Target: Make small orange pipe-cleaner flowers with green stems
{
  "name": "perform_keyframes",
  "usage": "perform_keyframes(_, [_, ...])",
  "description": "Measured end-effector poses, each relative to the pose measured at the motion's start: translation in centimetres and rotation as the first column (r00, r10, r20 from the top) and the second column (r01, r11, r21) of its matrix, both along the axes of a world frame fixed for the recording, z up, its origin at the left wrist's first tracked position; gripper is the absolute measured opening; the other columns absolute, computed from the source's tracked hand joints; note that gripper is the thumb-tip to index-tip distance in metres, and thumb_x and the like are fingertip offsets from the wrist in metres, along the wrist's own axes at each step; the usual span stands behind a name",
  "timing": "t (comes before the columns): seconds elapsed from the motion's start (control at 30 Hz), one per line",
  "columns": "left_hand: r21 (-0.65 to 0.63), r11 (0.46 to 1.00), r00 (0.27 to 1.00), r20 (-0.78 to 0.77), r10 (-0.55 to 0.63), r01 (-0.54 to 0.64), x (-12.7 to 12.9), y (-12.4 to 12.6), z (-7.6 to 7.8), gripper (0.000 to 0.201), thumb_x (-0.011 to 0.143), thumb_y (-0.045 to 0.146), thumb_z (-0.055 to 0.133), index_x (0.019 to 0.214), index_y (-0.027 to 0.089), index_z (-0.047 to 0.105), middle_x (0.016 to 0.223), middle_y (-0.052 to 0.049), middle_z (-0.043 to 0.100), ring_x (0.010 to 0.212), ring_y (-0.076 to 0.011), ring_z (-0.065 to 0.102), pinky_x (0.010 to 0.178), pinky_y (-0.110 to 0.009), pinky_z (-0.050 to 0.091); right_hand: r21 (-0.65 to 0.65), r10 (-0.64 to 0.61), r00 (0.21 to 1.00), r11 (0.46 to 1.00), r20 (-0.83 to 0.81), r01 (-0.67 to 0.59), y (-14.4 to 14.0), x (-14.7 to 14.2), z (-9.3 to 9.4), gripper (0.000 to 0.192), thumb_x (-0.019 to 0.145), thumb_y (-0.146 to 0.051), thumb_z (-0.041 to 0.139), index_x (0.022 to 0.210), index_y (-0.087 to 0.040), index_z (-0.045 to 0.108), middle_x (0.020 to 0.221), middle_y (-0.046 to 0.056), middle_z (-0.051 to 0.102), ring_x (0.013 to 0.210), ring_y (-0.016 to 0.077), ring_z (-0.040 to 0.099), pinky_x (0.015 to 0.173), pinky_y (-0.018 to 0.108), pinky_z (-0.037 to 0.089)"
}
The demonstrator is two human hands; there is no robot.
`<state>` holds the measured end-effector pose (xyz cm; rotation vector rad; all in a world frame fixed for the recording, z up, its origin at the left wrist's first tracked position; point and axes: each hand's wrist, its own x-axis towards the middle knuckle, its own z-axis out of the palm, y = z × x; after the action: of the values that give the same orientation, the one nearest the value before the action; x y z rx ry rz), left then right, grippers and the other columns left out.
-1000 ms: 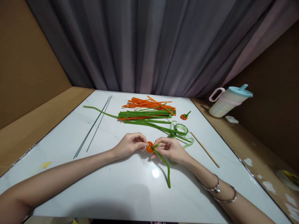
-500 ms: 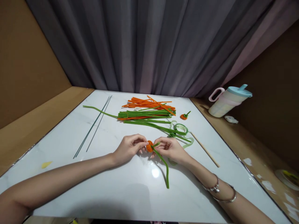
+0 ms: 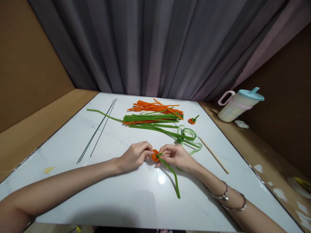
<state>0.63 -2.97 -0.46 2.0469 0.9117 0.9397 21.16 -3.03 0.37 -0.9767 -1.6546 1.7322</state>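
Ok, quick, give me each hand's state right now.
Left hand: closed, pinching the orange coil.
Right hand: closed, pinching the green pipe cleaner at the coil.

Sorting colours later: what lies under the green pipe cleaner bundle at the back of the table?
Orange strands poke out beneath the green pipe cleaner bundle, over the white table. How many it covers cannot be seen.

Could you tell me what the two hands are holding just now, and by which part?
Both pinch the small orange coil: the left hand by its left side, the right hand where the green stem joins it.
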Motion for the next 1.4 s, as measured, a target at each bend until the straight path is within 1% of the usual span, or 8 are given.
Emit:
perform_keyframes(0.3, [0.075, 0.99, 0.98, -0.167, -0.108, 0.122, -0.4, 0.6, 0.2, 0.015, 0.082, 0.011, 0.043, 0.073, 0.017, 0.053, 0.067, 0.0, 0.058, 0.054, -0.0095, 0.053, 0.053, -0.02, 0.042, 0.014, 0.04, 0.998, 0.999, 0.054, -0.041, 0.0, 0.1, 0.3, 0.021, 0.075, -0.034, 0.065, 0.08, -0.014, 0.059, 0.071, 0.005, 0.071, 0.069, 0.0167, 0.069, 0.067, 0.028, 0.052])
perform_keyframes(0.4, [-0.013, 0.995, 0.99, -0.098, -0.1, 0.1, -0.3, 0.7, 0.4, 0.013, 0.082, 0.016, 0.047, 0.073, 0.017, 0.055, 0.068, -0.001, 0.06, 0.057, -0.0098, 0.055, 0.055, -0.02, 0.043, -0.024, 0.047, 0.998, 0.999, 0.048, -0.045, 0.2, 0.3, 0.4, 0.022, 0.073, -0.033, 0.066, 0.079, -0.014, 0.059, 0.069, 0.005, 0.071, 0.067, 0.0173, 0.069, 0.067, 0.029, 0.052])
perform_keyframes(0.47, [-0.168, 0.981, 0.995, -0.009, -0.099, 0.096, -0.2, 0.9, 0.6, 0.011, 0.081, 0.02, 0.052, 0.073, 0.016, 0.057, 0.065, -0.001, 0.061, 0.056, -0.0099, 0.056, 0.054, -0.02, 0.044, -0.059, 0.042, 0.998, 0.997, 0.041, -0.039, 0.3, 0.4, 0.6, 0.021, 0.072, -0.032, 0.067, 0.078, -0.014, 0.059, 0.068, 0.004, 0.071, 0.066, 0.018, 0.07, 0.064, 0.028, 0.052])
perform_keyframes(0.57, [-0.467, 0.872, 0.985, 0.147, -0.088, 0.147, 0.0, 1.3, 0.9, 0.015, 0.077, 0.028, 0.061, 0.074, 0.014, 0.057, 0.061, 0.0, 0.06, 0.053, -0.0098, 0.056, 0.051, -0.021, 0.045, -0.096, 0.048, 0.999, 0.994, 0.007, -0.047, 0.6, 0.6, 0.8, 0.018, 0.071, -0.028, 0.067, 0.076, -0.013, 0.059, 0.065, 0.003, 0.07, 0.06, 0.017, 0.069, 0.053, 0.024, 0.049])
perform_keyframes(0.67, [-0.617, 0.754, 0.965, 0.246, -0.088, 0.226, 0.0, 1.6, 1.2, 0.023, 0.072, 0.032, 0.069, 0.074, 0.012, 0.058, 0.059, 0.0, 0.06, 0.051, -0.0098, 0.056, 0.048, -0.021, 0.046, -0.148, 0.07, 0.996, 0.986, -0.057, -0.077, 0.9, 0.9, 0.6, 0.015, 0.067, -0.023, 0.068, 0.074, -0.012, 0.06, 0.065, 0.004, 0.071, 0.054, 0.0153, 0.066, 0.043, 0.02, 0.045])
perform_keyframes(0.93, [-0.766, 0.574, 0.939, 0.345, -0.016, 0.291, 0.0, 2.1, 1.1, 0.027, 0.066, 0.031, 0.077, 0.072, 0.009, 0.062, 0.058, -0.002, 0.063, 0.049, -0.0082, 0.056, 0.049, -0.019, 0.046, -0.329, 0.053, 0.991, 0.94, -0.124, -0.091, 1.0, 1.2, 0.4, 0.017, 0.068, -0.021, 0.073, 0.074, -0.01, 0.061, 0.072, 0.009, 0.072, 0.056, 0.0151, 0.068, 0.039, 0.016, 0.043])
perform_keyframes(1.23, [-0.864, 0.418, 0.914, 0.374, 0.159, 0.281, 0.0, 2.3, 1.3, 0.015, 0.066, 0.018, 0.076, 0.072, 0.007, 0.069, 0.063, -0.002, 0.063, 0.053, -0.0039, 0.054, 0.053, -0.012, 0.045, -0.36, 0.016, 0.993, 0.931, -0.113, -0.056, 0.7, 0.5, 1.7, 0.022, 0.07, -0.028, 0.074, 0.076, -0.01, 0.064, 0.064, 0.005, 0.068, 0.051, 0.0097, 0.062, 0.045, 0.016, 0.044])
perform_keyframes(1.4, [-0.894, 0.312, 0.891, 0.398, 0.218, 0.323, 0.1, 2.1, 1.2, 0.005, 0.073, 0.009, 0.069, 0.073, 0.004, 0.069, 0.065, -0.004, 0.064, 0.055, -0.004, 0.056, 0.055, -0.01, 0.047, -0.402, 0.024, 0.989, 0.912, -0.148, -0.082, 0.9, 0.9, 1.1, 0.019, 0.075, -0.027, 0.071, 0.073, -0.009, 0.067, 0.067, 0.003, 0.066, 0.051, 0.006, 0.059, 0.048, 0.015, 0.044])
